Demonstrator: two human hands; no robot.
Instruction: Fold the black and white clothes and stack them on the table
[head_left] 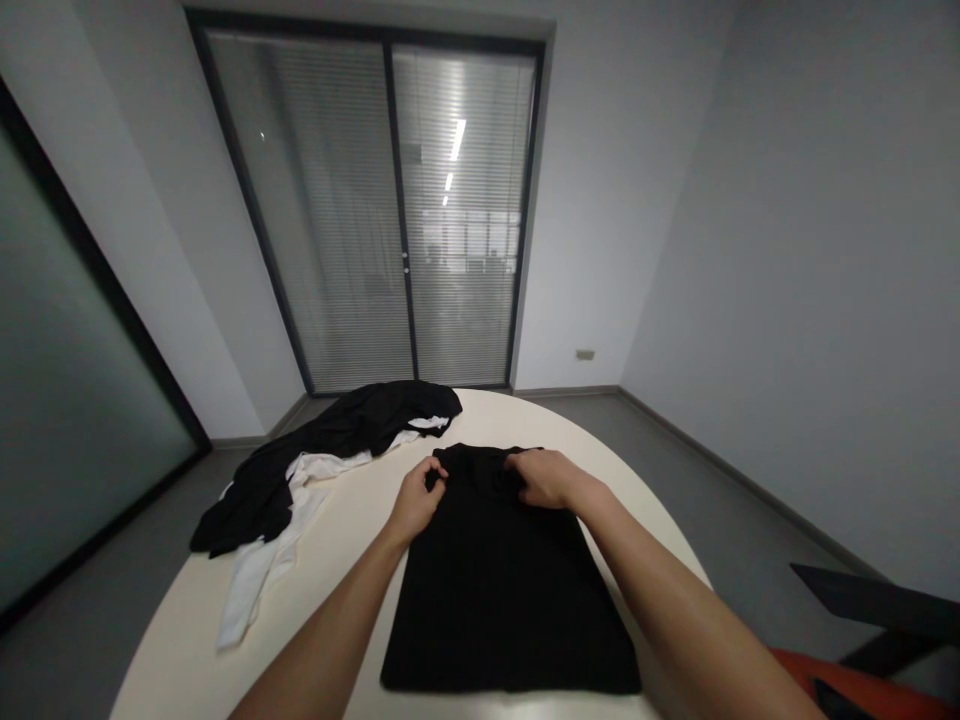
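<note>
A black garment (510,590), folded into a rough rectangle, lies flat in front of me; I cannot tell its exact kind. At its upper left edge, my left hand (420,500) is closed, thumb and forefinger pinching the cloth. My right hand (546,478) bends over the upper right part, its curled fingers gripping the bunched fabric there. The fingertips of that hand are partly hidden in the dark cloth. Between the two hands the top edge looks slightly gathered.
The garment rests on a round cream table (577,430). On the table's left side lies a loose heap of black clothes (337,425) and white clothes (259,580). A dark-armed chair with a red seat (847,690) stands at the lower right. Glass panels with blinds (465,300) are beyond.
</note>
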